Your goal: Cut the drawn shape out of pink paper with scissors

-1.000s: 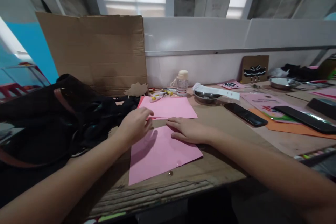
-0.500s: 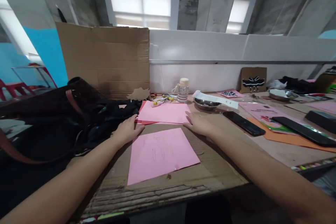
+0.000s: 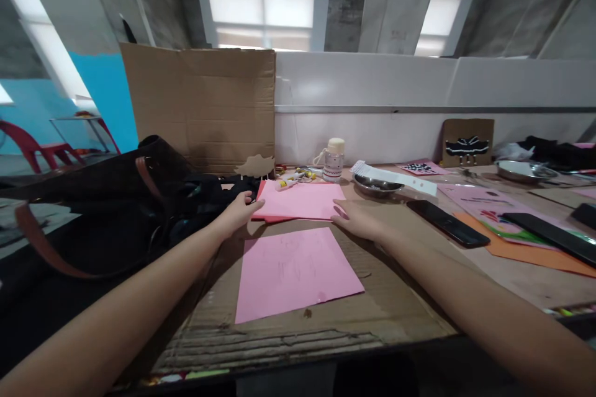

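two hands (image 3: 236, 215) (image 3: 357, 222), loosely open and stretched forward, touch opposite edges of the pink paper stack (image 3: 300, 202).

Your tabletop (image 3: 516, 270) carries brown cardboard (image 3: 395, 313), frayed along its front edge. On it you have a loose pink sheet (image 3: 298, 273), a paper stack (image 3: 302, 201) and a metal bowl (image 3: 375, 191).

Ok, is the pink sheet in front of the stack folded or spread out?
Spread out: the pink sheet lies flat on the cardboard, with all four corners showing and faint marks across its face.
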`<action>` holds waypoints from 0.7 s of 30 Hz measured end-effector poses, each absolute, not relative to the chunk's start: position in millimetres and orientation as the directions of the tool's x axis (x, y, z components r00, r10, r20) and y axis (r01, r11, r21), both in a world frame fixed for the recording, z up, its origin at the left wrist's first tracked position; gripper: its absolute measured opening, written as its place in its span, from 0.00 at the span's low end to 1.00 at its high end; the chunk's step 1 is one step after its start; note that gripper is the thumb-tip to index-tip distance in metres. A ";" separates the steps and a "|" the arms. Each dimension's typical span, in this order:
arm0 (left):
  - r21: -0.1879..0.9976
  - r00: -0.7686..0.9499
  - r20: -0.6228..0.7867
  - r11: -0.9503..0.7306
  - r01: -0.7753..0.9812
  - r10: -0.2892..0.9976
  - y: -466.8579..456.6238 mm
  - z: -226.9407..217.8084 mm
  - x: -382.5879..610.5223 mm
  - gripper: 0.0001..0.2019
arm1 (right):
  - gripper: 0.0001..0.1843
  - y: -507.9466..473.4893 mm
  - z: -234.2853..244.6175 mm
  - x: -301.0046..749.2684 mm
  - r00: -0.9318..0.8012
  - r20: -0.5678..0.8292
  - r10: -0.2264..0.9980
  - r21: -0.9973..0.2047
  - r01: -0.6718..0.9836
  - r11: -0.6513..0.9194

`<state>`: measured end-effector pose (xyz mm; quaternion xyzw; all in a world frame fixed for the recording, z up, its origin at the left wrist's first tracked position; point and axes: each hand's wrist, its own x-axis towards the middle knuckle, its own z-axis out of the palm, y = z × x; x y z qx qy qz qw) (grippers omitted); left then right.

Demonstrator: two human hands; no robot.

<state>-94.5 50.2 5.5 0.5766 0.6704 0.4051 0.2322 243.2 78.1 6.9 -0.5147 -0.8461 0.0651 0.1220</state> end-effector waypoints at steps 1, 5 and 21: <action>0.809 -0.251 0.114 0.057 0.585 0.961 59.2 10.3 -95.9 0.28 | 0.34 80.6 4.3 243.6 -0.439 0.138 0.888 -0.246 0.853 0.460; 0.764 -0.297 -0.025 0.210 0.610 0.955 98.1 26.7 -96.6 0.19 | 0.33 81.2 1.4 244.1 -0.453 0.142 0.880 -0.249 0.844 0.475; 0.739 -0.329 0.019 0.209 0.641 0.944 124.7 27.6 -85.2 0.29 | 0.29 63.9 20.5 241.7 -0.495 0.090 0.864 -0.160 0.849 0.503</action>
